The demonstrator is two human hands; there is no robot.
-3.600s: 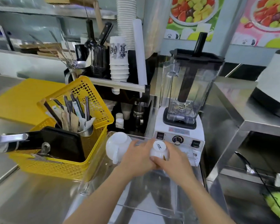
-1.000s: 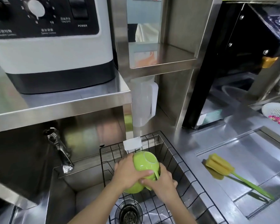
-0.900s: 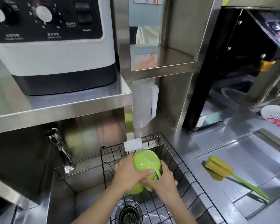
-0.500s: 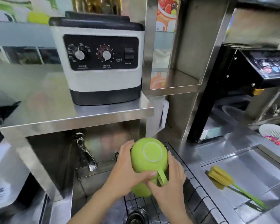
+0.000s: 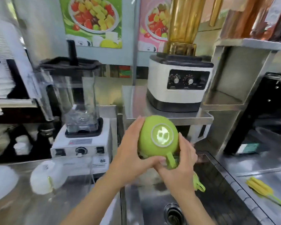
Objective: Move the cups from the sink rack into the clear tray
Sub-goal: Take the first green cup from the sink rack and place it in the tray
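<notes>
I hold a green cup (image 5: pixel 159 135) upside down, its round base facing me and its handle pointing down. My left hand (image 5: pixel 131 151) wraps its left side and my right hand (image 5: pixel 180 168) grips the right side by the handle. The cup hangs above the left part of the black wire sink rack (image 5: pixel 217 176). Part of another green cup (image 5: pixel 199 184) shows in the rack under my right wrist. To the left, a white cup (image 5: pixel 45 176) lies upside down in the clear tray (image 5: pixel 91 172), blurred.
A blender (image 5: pixel 81 111) stands just behind the tray. A white machine with dials (image 5: pixel 178 85) sits on a steel shelf over the sink. A yellow-green brush (image 5: pixel 259 189) lies on the counter to the right. The sink drain (image 5: pixel 173 213) is below my arms.
Both hands have lifted the green cup out of the rack and carried it up and leftward. My view has swung left, bringing the blender and clear tray into sight.
</notes>
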